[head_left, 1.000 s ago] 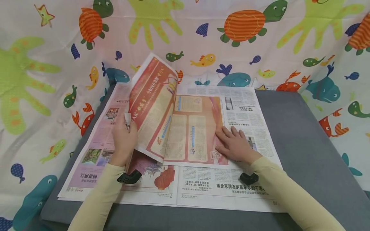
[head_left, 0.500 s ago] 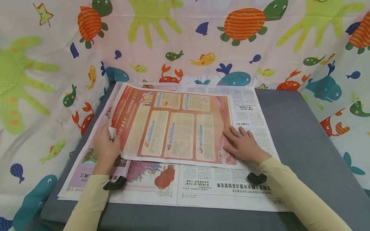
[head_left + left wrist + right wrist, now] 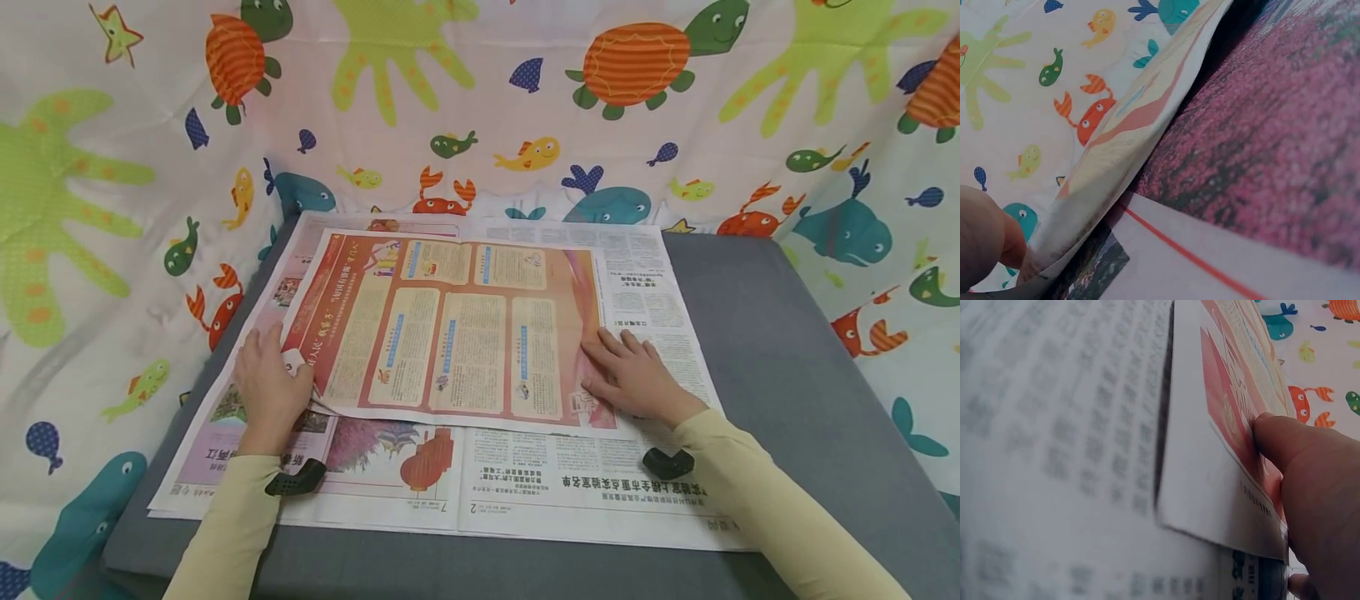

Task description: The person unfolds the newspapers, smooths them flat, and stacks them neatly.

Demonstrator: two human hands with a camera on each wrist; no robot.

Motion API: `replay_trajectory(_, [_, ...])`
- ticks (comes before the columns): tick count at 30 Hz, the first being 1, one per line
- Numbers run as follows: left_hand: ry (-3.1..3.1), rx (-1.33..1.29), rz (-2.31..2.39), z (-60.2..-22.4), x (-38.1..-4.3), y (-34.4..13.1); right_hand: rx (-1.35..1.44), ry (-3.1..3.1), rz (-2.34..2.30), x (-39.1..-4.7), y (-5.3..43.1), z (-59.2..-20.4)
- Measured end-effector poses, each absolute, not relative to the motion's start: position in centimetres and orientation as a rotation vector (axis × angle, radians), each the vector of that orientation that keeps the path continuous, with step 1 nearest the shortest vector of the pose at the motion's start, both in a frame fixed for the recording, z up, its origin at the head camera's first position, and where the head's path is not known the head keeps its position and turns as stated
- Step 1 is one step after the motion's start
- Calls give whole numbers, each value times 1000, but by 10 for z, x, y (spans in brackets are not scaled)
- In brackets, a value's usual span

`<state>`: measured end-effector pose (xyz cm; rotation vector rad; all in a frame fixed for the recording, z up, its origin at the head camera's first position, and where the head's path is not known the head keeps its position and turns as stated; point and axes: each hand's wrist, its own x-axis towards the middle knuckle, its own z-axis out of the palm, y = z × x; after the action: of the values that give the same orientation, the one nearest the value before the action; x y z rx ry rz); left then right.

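Observation:
A newspaper sheet (image 3: 472, 350) with an orange-red printed page lies folded to a smaller size on larger spread newspaper pages (image 3: 540, 492). At its left edge is my left hand (image 3: 272, 383), fingers extended over the lilac page, thumb against a curled white corner (image 3: 292, 360). The left wrist view shows the thumb (image 3: 985, 240) beside the sheet's bent-up edge (image 3: 1094, 206). My right hand (image 3: 637, 379) rests flat with fingers spread on the sheet's right edge. In the right wrist view its thumb (image 3: 1291, 447) presses on the red print near the corner.
The newspapers lie on a grey table (image 3: 780, 375), whose grey top extends to their right. A white curtain (image 3: 495, 108) printed with sea animals hangs behind and at both sides. Each wrist carries a black device (image 3: 296, 477).
My left hand has moved left, laying the lifted orange-red page flat, and its fingers have straightened from their grip. My right hand has shifted slightly right, still on the sheet.

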<state>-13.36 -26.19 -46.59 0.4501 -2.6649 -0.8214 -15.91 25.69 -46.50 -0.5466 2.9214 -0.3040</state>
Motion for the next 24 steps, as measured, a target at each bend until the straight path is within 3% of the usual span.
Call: replay_trajectory(24, [-3033,254,-379,-462,-117,-284,-534,2905,-311,-159,259,-461])
